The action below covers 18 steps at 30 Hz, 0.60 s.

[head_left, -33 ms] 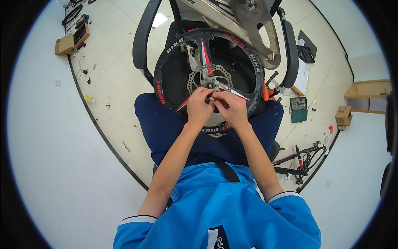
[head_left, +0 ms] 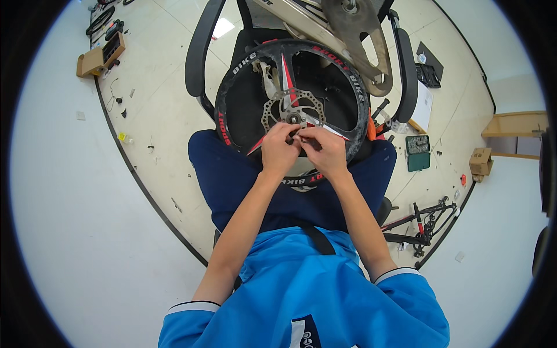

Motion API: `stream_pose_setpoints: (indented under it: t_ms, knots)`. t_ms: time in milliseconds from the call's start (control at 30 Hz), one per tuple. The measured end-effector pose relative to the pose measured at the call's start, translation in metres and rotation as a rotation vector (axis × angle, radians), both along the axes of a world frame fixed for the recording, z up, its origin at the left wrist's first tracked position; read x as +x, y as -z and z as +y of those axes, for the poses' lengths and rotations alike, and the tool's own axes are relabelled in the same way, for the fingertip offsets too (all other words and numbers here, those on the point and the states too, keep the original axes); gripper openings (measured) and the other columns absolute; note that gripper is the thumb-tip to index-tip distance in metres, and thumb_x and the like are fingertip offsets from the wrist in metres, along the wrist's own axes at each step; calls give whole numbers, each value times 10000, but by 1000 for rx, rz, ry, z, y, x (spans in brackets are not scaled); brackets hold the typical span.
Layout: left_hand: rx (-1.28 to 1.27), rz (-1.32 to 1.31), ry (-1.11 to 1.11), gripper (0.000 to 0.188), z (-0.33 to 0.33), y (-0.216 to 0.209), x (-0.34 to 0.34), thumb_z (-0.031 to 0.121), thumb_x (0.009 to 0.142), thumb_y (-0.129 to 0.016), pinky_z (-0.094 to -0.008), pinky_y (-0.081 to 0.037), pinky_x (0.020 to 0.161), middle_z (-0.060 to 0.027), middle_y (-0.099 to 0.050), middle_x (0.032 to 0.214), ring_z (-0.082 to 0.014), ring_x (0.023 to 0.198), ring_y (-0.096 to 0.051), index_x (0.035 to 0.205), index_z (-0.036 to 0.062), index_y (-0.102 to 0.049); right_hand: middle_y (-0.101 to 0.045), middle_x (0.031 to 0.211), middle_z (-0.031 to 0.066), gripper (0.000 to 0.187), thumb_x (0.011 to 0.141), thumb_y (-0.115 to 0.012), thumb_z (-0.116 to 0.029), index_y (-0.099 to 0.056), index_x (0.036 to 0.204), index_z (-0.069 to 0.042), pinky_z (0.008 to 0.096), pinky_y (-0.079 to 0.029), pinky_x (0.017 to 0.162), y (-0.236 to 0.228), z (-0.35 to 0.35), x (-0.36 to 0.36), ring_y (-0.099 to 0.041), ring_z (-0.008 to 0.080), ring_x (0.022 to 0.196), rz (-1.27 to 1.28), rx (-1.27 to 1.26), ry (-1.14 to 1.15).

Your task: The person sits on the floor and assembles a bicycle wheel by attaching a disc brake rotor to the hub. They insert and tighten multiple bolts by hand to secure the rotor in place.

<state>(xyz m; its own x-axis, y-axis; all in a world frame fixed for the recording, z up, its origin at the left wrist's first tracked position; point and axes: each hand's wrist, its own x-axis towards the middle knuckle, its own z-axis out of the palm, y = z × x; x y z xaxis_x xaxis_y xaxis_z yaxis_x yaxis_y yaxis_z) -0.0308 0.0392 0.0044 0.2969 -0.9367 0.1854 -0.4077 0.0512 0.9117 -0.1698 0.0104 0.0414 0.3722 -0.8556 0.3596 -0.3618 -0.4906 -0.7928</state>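
A small bicycle wheel (head_left: 222, 107) with a dark rim and red-and-silver spokes lies flat across my thighs and the seat edge of a black chair. Bolted around its hub is a perforated brake disc (head_left: 268, 116), and a threaded axle end (head_left: 294, 118) sticks up at the centre. My left hand (head_left: 278, 148) is closed in a pinch just below the axle. Right beside it, the fingertips of my right hand (head_left: 326, 149) press together too, nearly touching the left ones. Something small and dark shows between the fingertips, too hidden to name.
Black chair armrests (head_left: 199, 55) flank the wheel. A pale bike frame with a large crank (head_left: 342, 35) rests beyond it. On the floor to the right are a green case (head_left: 418, 153) of small parts, a black bike frame (head_left: 419, 229) and a cardboard box (head_left: 481, 162).
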Motion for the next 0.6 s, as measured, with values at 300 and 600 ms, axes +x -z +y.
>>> stream_pose_setpoints:
  t_ms: [300,600]
  knots:
    - [-188,-84,-2,240,-4,-3,3,-51,755,-703,-355,-555,686,-119,-741,891,-285,766,-690,979,17,-756,-748,934,110,194,850,-769,-38,-733,1038,-8,273,-543,590,-3,4,7,-704,197,665,-35,-40,68]
    - [-40,-29,-55,248,5,-5,-4,-33,791,-715,-381,-557,730,-117,-744,925,-288,796,-696,1025,31,-762,-730,914,97,182,831,-745,5,-713,1008,-15,261,-542,582,-6,5,5,-699,169,656,-59,18,80]
